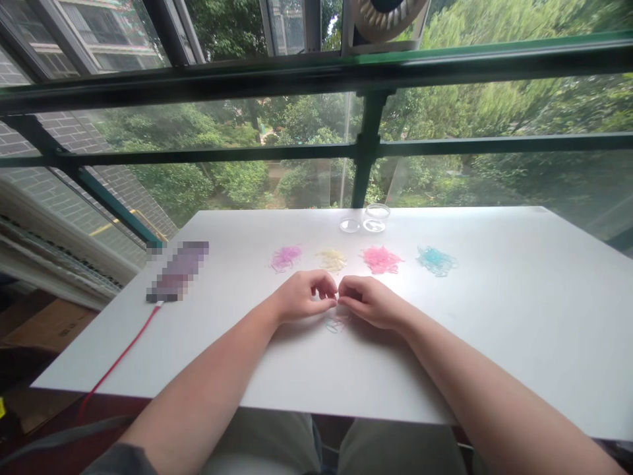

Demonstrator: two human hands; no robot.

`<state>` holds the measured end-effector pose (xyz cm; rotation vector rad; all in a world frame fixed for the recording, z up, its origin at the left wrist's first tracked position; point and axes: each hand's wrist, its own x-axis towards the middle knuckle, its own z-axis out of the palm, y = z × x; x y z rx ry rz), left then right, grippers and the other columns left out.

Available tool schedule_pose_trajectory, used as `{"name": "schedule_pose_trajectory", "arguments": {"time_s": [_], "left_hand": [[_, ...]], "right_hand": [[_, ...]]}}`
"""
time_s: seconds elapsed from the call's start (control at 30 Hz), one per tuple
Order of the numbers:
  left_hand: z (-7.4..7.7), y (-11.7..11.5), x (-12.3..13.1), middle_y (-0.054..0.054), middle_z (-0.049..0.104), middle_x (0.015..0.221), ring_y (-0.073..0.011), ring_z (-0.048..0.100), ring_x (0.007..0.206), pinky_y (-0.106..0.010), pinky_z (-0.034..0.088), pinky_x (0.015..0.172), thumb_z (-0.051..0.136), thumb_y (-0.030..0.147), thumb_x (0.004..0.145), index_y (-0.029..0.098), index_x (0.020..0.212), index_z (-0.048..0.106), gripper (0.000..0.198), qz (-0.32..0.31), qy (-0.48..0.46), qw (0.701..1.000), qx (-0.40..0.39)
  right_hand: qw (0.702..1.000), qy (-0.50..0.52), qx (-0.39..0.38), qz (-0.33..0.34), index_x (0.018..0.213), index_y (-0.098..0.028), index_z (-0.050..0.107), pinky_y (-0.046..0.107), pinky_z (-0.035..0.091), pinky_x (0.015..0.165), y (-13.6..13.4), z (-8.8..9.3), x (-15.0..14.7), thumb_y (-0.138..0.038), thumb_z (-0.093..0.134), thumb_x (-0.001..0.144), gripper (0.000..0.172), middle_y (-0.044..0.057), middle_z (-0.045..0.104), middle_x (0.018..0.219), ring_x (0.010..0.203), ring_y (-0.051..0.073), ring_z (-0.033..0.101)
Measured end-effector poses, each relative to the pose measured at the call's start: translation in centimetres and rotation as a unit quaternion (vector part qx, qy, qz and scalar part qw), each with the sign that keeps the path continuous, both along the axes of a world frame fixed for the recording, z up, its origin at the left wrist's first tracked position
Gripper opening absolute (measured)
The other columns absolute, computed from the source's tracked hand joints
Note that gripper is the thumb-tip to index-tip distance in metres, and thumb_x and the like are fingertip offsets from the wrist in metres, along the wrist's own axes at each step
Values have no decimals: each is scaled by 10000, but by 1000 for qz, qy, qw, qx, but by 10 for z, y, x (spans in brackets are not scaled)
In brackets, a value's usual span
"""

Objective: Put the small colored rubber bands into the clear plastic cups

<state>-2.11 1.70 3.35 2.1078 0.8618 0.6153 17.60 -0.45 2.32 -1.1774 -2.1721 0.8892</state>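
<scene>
My left hand (307,295) and my right hand (370,300) meet fingertip to fingertip over the middle of the white table. Both are closed in a pinch, with fingers curled towards the thumbs. Whatever lies between the fingertips is too small to make out. Just below them on the tabletop is a small loose group of thin mixed-colour rubber bands (337,323). Beyond my hands, four separate heaps form a row: purple rubber bands (285,258), pale yellow rubber bands (331,260), pink rubber bands (380,259) and teal rubber bands (437,260).
Clear round containers (374,225) stand near the table's far edge, one tilted up. On the left lies a blurred-out phone-like object (180,270) with a red cable (121,356) running off the near edge. A green railing (222,156) and window are behind the white table (519,316).
</scene>
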Motion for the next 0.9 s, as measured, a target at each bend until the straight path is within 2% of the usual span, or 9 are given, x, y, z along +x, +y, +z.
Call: {"name": "schedule_pose_trajectory", "arguments": {"time_s": [0.3,0.53,0.73,0.9], "left_hand": [[-1,-1,0,-17,621,752,-83,499,626,-211,397,573,602,201,692,155,761,550,98,4,-6,999,-47],[0,-1,-4,-22,620,733,-84,483,637,-210,357,560,600,188,696,154,729,485,124,-55,-38,993,-92],[-6,3,-3,-18,600,748,-98,492,648,-231,393,601,574,229,727,154,761,548,86,50,3,999,4],[-9,4,-1,3,582,715,-102,485,631,-239,407,613,570,246,727,171,756,554,81,111,18,992,59]], "right_hand": [[1000,1,21,11,722,-184,488,213,321,537,1,-3,1,-172,480,779,58,-34,490,623,564,90,407],[999,23,28,-15,720,-185,470,215,315,535,6,-3,6,-193,491,788,71,-38,473,620,565,89,393],[1000,23,11,7,722,-182,487,211,321,532,3,-2,3,-192,508,785,66,-42,472,613,556,83,396],[999,27,14,21,729,-183,483,204,328,537,-1,-1,0,-168,503,784,60,-47,467,609,555,78,400]]}}
